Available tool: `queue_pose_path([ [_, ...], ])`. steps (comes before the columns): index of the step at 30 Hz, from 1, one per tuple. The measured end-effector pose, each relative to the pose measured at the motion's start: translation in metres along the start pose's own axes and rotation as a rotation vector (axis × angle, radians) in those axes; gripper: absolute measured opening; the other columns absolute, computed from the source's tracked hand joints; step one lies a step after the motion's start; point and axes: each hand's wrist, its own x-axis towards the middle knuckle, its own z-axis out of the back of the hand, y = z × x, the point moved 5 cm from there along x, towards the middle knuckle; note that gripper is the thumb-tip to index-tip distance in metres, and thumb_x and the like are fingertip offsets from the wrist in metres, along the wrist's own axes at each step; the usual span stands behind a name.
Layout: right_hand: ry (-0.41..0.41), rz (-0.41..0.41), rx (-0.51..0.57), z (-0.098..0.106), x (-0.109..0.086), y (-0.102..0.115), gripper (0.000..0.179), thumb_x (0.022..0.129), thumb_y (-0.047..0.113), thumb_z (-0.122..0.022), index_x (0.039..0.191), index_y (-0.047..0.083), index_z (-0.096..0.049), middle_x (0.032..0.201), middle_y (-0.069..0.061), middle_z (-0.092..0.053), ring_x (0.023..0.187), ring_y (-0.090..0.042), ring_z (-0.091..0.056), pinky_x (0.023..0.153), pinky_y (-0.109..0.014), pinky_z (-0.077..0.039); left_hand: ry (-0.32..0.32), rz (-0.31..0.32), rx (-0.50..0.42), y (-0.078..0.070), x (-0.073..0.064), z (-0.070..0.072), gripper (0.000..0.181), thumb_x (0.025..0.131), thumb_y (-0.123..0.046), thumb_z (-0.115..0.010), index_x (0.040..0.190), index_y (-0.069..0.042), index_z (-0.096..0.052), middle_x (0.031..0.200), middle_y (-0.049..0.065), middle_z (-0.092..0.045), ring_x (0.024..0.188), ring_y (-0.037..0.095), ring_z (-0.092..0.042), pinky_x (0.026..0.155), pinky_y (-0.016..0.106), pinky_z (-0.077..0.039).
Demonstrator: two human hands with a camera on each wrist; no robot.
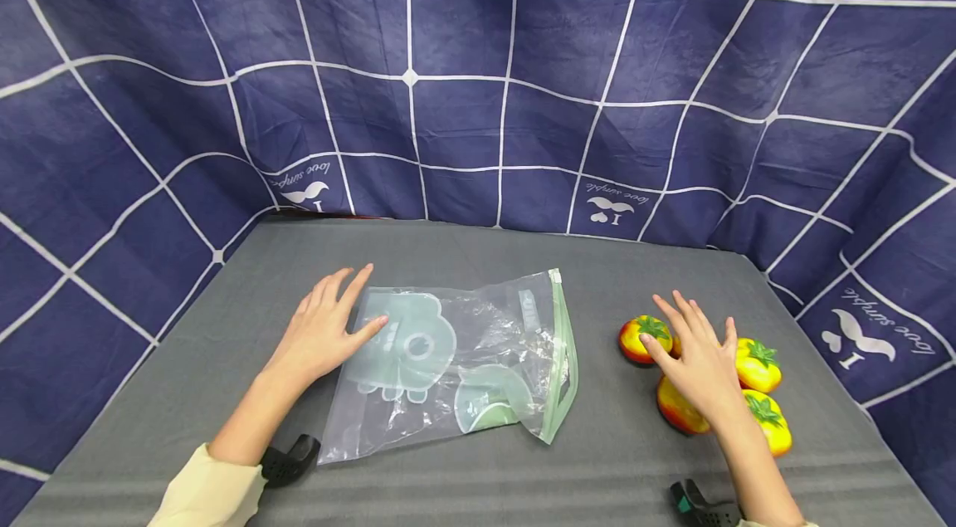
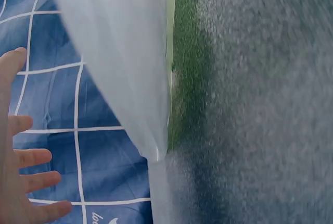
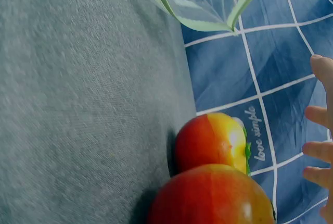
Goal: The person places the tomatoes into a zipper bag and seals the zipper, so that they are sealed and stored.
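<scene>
A clear zip bag [image 1: 485, 344] with a pale green cartoon print lies flat on the grey table, its green zip edge [image 1: 558, 369] facing right and slightly parted. My left hand [image 1: 321, 332] hovers at the bag's left side, fingers spread and holding nothing. In the left wrist view the bag [image 2: 114, 67] appears apart from the fingers. Over on the right, my right hand [image 1: 702, 361] is held above several red-and-yellow persimmon-like fruits [image 1: 758, 365] with green leafy tops, partly covering them. Its fingers are extended, with nothing in them; two fruits [image 3: 213, 198] show below in the right wrist view.
The grey table [image 1: 478, 485] runs back to a dark blue curtain [image 1: 463, 120] with white grid lines, which also hangs along both sides. Black straps with camera mounts [image 1: 291, 461] sit at the wrists.
</scene>
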Motion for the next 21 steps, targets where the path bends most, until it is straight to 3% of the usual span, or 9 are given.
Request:
queue_pose_path([
  [21, -0.084, 0.051, 0.028, -0.026, -0.013, 0.03, 0.053, 0.084, 0.041, -0.057, 0.131, 0.019, -0.046, 0.137, -0.016, -0.044, 0.122, -0.037, -0.041, 0.103, -0.064, -0.011, -0.005, -0.031, -0.08, -0.028, 0.001, -0.004, 0.071, 0.082, -0.052, -0.055, 0.141, -0.026, -0.028, 0.134, 0.016, -0.038, 0.125, 0.034, -0.036, 0.094, 0.056, -0.037],
])
